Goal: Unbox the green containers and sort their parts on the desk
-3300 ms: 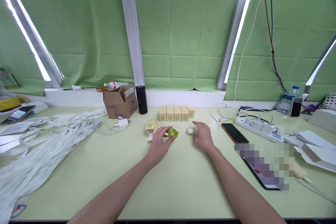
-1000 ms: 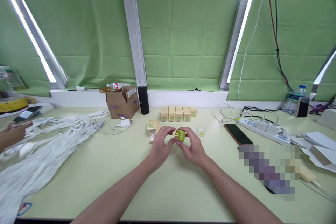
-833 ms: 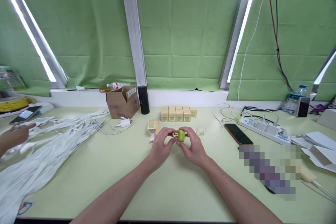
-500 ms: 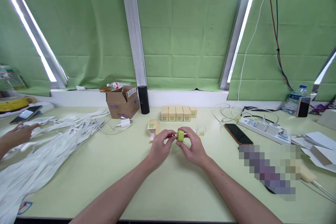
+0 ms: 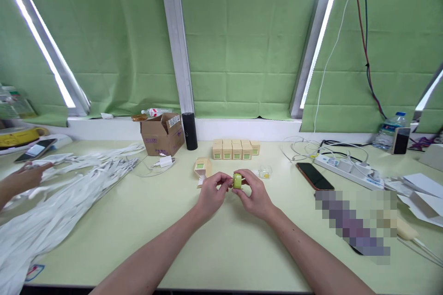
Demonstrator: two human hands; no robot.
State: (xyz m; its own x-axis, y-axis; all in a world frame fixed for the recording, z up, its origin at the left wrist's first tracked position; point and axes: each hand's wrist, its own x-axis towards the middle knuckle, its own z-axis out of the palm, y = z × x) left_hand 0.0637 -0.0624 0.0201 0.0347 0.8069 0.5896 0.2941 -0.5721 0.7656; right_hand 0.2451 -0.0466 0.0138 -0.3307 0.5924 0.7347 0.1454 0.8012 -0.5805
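Note:
Between my hands, just above the table, is a small glossy yellow-green rounded case (image 5: 237, 181). My right hand (image 5: 254, 191) grips it between thumb and fingers from the right. My left hand (image 5: 213, 192) is closed in a pinch at its left side, on a thin loop mostly hidden by the fingertips. An open cardboard box (image 5: 202, 168) with a green label lies on its side beyond my left hand. A clear plastic piece (image 5: 265, 173) with a yellow spot sits just past my right hand.
Several small labelled boxes (image 5: 236, 150) stand in a row at the back. A brown carton (image 5: 161, 137) and black cylinder (image 5: 189, 131) are left of them. A phone (image 5: 314, 176) and power strip (image 5: 346, 170) lie right. Another person's hand (image 5: 26, 179) touches white straps (image 5: 69, 207) at left.
The case has turned slightly in my fingers and dropped a touch. My left fingertips have closed nearer its side, and the loop shows less.

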